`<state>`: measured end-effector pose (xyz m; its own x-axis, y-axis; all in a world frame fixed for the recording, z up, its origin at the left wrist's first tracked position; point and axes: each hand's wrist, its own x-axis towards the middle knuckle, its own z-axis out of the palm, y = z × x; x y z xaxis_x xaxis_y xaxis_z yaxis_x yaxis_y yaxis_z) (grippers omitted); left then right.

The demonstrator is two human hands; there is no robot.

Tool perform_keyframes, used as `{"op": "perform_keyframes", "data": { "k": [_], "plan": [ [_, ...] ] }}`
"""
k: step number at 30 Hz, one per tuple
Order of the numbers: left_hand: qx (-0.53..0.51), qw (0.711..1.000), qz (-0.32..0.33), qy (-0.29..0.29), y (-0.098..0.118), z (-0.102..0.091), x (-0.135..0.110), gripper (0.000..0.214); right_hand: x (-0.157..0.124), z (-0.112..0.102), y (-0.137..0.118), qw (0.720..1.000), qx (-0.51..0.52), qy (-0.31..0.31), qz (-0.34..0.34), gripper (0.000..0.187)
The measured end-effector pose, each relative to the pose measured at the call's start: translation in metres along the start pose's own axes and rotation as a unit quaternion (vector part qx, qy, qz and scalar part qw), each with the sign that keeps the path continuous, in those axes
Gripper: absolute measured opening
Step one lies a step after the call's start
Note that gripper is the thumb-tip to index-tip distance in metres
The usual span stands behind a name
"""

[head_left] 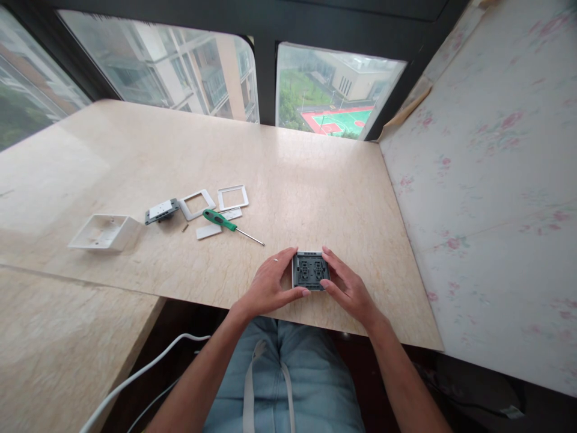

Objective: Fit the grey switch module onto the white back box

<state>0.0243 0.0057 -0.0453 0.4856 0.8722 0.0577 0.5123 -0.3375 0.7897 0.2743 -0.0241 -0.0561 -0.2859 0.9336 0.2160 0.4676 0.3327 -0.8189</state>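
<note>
A dark grey wall switch module (311, 272) lies face up near the counter's front edge, with a thin white edge showing on its left side. My left hand (273, 282) grips that side, index fingertip at the upper corner and thumb along the bottom. On the opposite side my right hand (349, 287) is closed round it, its thumb on the lower right of the face. What lies beneath the module is mostly hidden. A green-handled screwdriver (220, 220) rests to the left, its shaft pointing at my left hand.
Left on the counter (315, 180) are a white open mounting box (103, 234), a grey-and-white socket module (161, 210), two white frames (197, 204), a white switch cover (208, 232) and a small screw (184, 228). A papered wall (487, 180) bounds the right; windows stand behind.
</note>
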Motion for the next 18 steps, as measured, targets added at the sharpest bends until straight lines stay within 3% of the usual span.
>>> {"op": "perform_keyframes", "data": {
  "k": [6,11,18],
  "plan": [
    [-0.030,0.999,0.011,0.009,-0.003,-0.001,0.001,0.091,-0.001,0.000,0.001,1.000,0.013,-0.006,0.002,0.059],
    [-0.067,0.998,0.013,0.014,-0.003,-0.001,0.002,0.090,-0.005,0.004,0.008,0.998,0.049,0.004,0.048,0.072],
    [-0.087,0.996,0.020,0.025,-0.005,0.000,0.002,0.094,-0.004,0.002,0.008,0.999,0.010,0.001,0.040,0.067]
  ]
}}
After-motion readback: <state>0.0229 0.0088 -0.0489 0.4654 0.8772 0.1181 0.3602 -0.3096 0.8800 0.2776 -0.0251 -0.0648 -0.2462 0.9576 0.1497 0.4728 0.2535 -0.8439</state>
